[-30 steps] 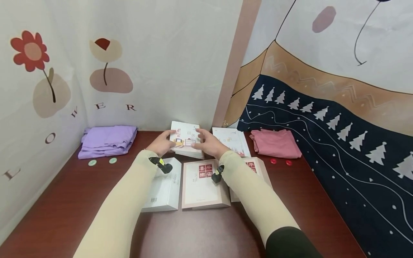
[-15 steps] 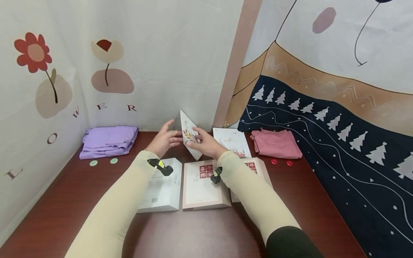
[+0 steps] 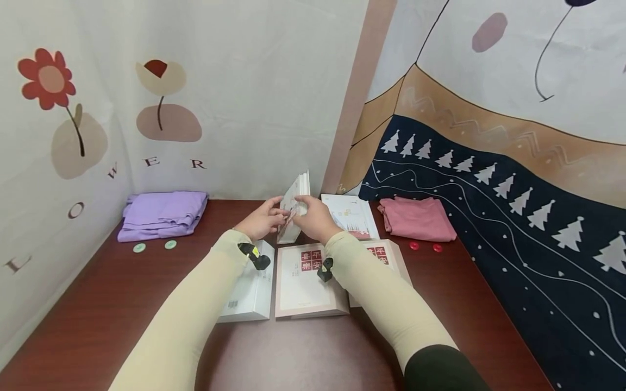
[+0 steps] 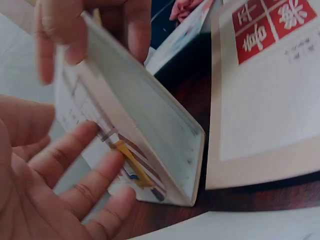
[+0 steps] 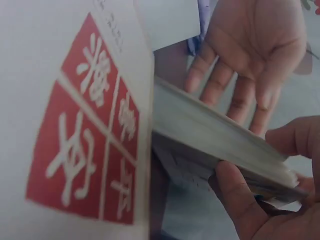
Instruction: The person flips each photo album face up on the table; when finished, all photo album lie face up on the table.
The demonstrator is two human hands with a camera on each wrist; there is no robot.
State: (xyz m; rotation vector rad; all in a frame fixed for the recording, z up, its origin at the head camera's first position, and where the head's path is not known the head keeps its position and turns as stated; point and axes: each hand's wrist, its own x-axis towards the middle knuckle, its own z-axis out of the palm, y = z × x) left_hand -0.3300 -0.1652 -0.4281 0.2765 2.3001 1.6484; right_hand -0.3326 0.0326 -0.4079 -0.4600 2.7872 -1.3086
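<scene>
From the head camera, a white book (image 3: 295,209) stands on its lower edge on the dark red desk (image 3: 98,304), tilted, at about 12 o'clock from the person, between both hands. The left hand (image 3: 261,221) lies against its left face with straight, relaxed fingers, while the right hand (image 3: 315,217) grips its top right edge. In front of them lie a white box (image 3: 249,293), a book with a red square (image 3: 304,279) and a second one (image 3: 386,255) partly under the right sleeve. Another white book (image 3: 353,214) lies at 1 o'clock, a pink cloth (image 3: 418,218) at 2 o'clock and a purple cloth (image 3: 163,213) at 10 o'clock (each with two small discs just in front). In the left wrist view, the left fingers (image 4: 75,170) spread flat against the printed cover, and the book's corner rests on the desk. In the right wrist view, the right thumb (image 5: 240,205) and fingers pinch the page edges.
</scene>
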